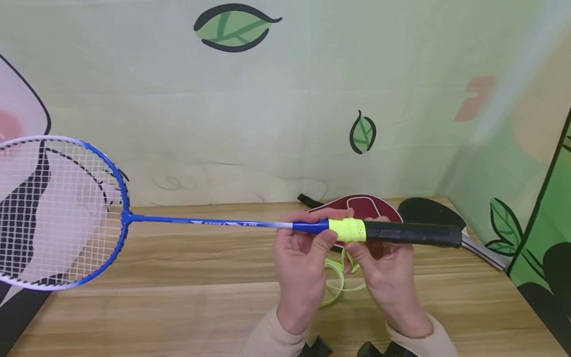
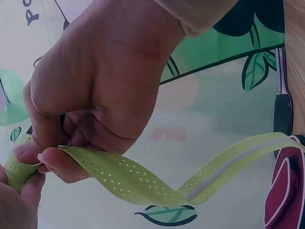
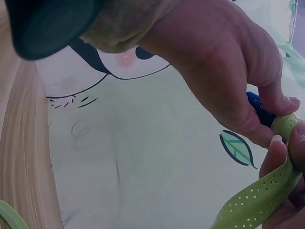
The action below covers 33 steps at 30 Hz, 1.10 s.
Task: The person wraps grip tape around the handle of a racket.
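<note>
A blue and white badminton racket (image 1: 165, 218) is held level above the table, its strung head to the left. Its black handle (image 1: 412, 233) points right. My left hand (image 1: 301, 263) grips the racket where the blue cone meets the handle, its thumb against the wrapped part. Yellow-green perforated grip tape (image 1: 347, 230) covers the handle's upper end in overlapping turns. My right hand (image 1: 392, 282) pinches the tape beside the last turn, under the handle. The loose tape (image 2: 128, 176) twists away from those fingers in the left wrist view. In the head view its coils hang partly behind the hands.
A maroon case (image 1: 379, 204) with white piping lies at the back of the wooden table (image 1: 200, 317). Beside it is a dark rounded object (image 1: 430, 210), and a silver shaft (image 1: 484, 252) shows at the right. A printed cloth backdrop (image 1: 267, 124) stands behind.
</note>
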Tool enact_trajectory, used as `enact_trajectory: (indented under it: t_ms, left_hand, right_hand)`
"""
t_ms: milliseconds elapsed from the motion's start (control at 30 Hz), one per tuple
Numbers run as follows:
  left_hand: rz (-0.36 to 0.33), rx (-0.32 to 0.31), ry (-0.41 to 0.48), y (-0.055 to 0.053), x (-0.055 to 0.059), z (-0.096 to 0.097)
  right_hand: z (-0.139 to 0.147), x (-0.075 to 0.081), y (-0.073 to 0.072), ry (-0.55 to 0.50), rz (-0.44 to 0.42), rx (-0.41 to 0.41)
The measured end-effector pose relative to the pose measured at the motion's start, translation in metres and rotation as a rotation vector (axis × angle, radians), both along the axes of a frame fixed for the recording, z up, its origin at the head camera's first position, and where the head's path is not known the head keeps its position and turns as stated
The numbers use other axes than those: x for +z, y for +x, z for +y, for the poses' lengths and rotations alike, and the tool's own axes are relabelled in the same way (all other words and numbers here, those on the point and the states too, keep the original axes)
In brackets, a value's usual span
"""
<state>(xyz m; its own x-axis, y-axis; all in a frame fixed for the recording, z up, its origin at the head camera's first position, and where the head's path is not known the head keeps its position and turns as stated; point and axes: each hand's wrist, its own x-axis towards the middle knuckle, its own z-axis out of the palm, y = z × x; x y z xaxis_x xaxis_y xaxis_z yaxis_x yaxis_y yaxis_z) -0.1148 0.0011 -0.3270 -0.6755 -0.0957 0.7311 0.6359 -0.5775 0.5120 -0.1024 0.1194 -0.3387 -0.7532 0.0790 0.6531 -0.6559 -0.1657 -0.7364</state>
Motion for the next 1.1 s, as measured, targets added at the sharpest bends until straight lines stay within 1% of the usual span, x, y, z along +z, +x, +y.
enact_trajectory:
  t_ms: [100,167,267,367,467,533,633,700,733,767,900,933,967,1000,1100]
  left_hand:
    - [-0.023,0.003,0.008,0.0011,0.0004,-0.0005]
    - [-0.043,0.007,0.012,0.0016,0.0004,-0.0010]
    - [-0.080,0.028,0.005,0.0025,0.0001,-0.0020]
    - [-0.127,0.050,0.002,0.0035,0.0000,-0.0027]
    - [-0.197,0.057,0.009,0.0051,0.0004,-0.0027]
    - [-0.243,0.051,0.019,0.0057,0.0011,-0.0027]
    - [-0.279,0.059,0.014,0.0059,0.0017,-0.0027]
    - [-0.263,0.059,0.013,0.0054,0.0015,-0.0026]
    - [-0.234,0.050,0.015,0.0049,0.0011,-0.0023]
    - [-0.197,0.028,0.023,0.0041,0.0008,-0.0018]
    - [-0.037,-0.105,0.051,0.0007,-0.0004,0.0003]
    - [-0.006,-0.121,0.043,-0.0002,-0.0005,0.0005]
    - [0.008,-0.125,0.036,-0.0007,-0.0006,0.0007]
    - [0.013,-0.115,0.022,-0.0010,-0.0008,0.0006]
    - [-0.002,-0.055,-0.013,-0.0011,-0.0011,-0.0004]
  right_hand:
    - [0.0002,-0.0005,-0.0012,0.031,0.037,-0.001]
    - [0.0002,-0.0007,-0.0026,0.047,0.087,0.002]
    - [0.0006,-0.0014,-0.0038,0.035,0.130,0.003]
    - [0.0008,-0.0017,-0.0034,-0.007,0.132,0.008]
    - [0.0003,-0.0018,-0.0020,-0.046,0.124,0.025]
    - [-0.0006,-0.0015,-0.0011,-0.052,0.124,0.030]
    - [-0.0021,-0.0005,0.0003,-0.049,0.120,0.020]
    - [-0.0028,0.0002,0.0010,-0.052,0.116,0.017]
    - [-0.0031,0.0004,0.0013,-0.057,0.114,0.021]
    - [-0.0033,0.0005,0.0015,-0.061,0.111,0.019]
    - [-0.0045,0.0008,0.0018,-0.094,0.093,0.021]
    - [-0.0045,0.0007,0.0018,-0.098,0.084,0.020]
    - [-0.0045,0.0006,0.0021,-0.098,0.074,0.016]
    - [-0.0044,0.0008,0.0024,-0.090,0.055,0.012]
    - [-0.0035,0.0015,0.0044,-0.039,-0.026,-0.015]
